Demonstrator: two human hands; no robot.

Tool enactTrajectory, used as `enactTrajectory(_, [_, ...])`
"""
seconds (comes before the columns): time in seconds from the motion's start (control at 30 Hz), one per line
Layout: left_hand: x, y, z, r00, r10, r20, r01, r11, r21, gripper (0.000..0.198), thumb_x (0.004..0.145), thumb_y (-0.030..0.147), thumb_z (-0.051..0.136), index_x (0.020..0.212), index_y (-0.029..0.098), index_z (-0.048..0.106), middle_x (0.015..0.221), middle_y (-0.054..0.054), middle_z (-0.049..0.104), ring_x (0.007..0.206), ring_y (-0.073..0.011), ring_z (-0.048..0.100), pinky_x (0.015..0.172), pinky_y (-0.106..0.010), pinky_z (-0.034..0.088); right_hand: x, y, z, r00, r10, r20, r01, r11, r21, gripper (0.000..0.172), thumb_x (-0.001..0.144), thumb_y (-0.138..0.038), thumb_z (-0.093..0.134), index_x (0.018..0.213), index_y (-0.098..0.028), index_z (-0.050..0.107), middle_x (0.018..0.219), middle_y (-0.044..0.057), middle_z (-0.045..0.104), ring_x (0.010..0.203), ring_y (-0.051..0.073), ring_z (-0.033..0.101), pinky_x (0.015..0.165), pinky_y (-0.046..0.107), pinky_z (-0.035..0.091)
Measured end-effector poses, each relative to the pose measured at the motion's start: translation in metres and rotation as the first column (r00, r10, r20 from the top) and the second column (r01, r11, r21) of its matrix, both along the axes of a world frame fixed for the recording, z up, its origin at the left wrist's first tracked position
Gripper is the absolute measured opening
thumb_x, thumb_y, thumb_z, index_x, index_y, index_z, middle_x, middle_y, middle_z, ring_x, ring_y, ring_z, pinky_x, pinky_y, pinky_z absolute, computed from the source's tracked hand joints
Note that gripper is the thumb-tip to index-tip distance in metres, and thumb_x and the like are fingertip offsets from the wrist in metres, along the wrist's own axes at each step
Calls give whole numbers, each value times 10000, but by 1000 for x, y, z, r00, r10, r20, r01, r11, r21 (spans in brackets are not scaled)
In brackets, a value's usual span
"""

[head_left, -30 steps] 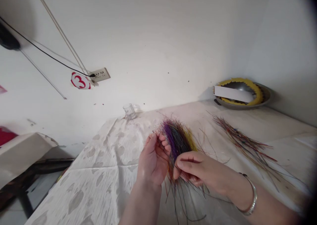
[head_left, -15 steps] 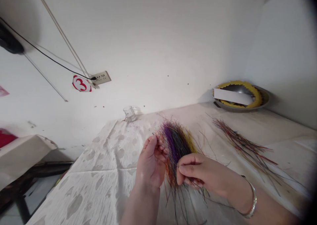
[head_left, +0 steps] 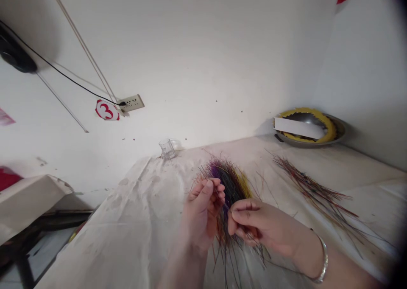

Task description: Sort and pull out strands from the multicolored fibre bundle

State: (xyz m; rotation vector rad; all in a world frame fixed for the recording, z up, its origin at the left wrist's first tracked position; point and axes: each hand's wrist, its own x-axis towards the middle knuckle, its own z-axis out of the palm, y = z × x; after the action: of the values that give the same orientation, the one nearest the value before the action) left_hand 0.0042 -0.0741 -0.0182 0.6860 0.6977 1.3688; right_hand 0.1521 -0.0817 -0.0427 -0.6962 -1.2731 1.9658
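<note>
A thick bundle of thin coloured strands (head_left: 233, 180), purple, black, dark red, orange and yellow, lies on the cloth-covered table. My left hand (head_left: 208, 204) is over the bundle's left side, thumb and forefinger pinched on a thin strand (head_left: 225, 205). That strand runs down to my right hand (head_left: 249, 221), whose thumb and forefinger are pinched together at its lower end. Long loose ends hang out below my right hand. A smaller bunch of reddish and dark strands (head_left: 313, 187) lies apart on the right.
A clear glass mug (head_left: 167, 149) stands by the wall at the table's back edge. At the back right sits a metal bowl (head_left: 340, 132) holding a yellow ring (head_left: 330, 130) and a white strip (head_left: 299, 128). A socket strip (head_left: 132, 103) is on the wall.
My left hand has moved slightly right, closer to my right hand, and a thin strand now shows between them. My right hand has hardly moved. The view has shifted slightly.
</note>
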Motion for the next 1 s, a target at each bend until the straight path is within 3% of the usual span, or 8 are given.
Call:
enactTrajectory(0.2, [-3,1,3,999,-29,38,30,999,-32,190,799,258,693,898,98,719,808,-93,689,697,-142,626,702,-259,505,-1,2,-4,999,32,13,-32,999,-7,274,797,-352,603,647,-134,676,525,-31,482,443,64,338,439,205,248])
enactTrajectory(0.37, [-3,2,1,1000,3,8,-3,1000,-15,189,781,255,709,890,101,726,721,-45,632,641,-110,577,637,-224,483,-2,1,-3,999,-17,40,16,1000,9,228,795,-302,585,672,-134,676,531,-32,481,448,66,352,426,199,259])
enactTrajectory(0.63, [-7,6,-1,990,140,-27,-139,989,54,191,723,256,756,845,110,738,678,-12,605,558,-62,508,546,-174,440,1,0,0,995,-43,85,42,999,20,217,830,-332,574,762,-143,657,541,-56,478,384,44,351,402,194,256])
enactTrajectory(0.9, [-32,16,6,948,318,5,-316,941,118,164,696,234,757,817,127,729,631,8,595,542,-63,517,552,-178,450,4,2,-3,977,4,213,-37,988,152,268,846,-350,567,733,-141,689,566,-26,508,475,73,406,463,198,308])
enactTrajectory(1.0, [-50,19,13,914,404,32,-404,903,146,160,699,228,747,815,122,719,625,11,598,550,-63,530,558,-170,449,3,6,-6,927,-77,366,-27,962,272,294,886,-343,502,786,-145,695,601,-8,544,499,88,438,477,209,325])
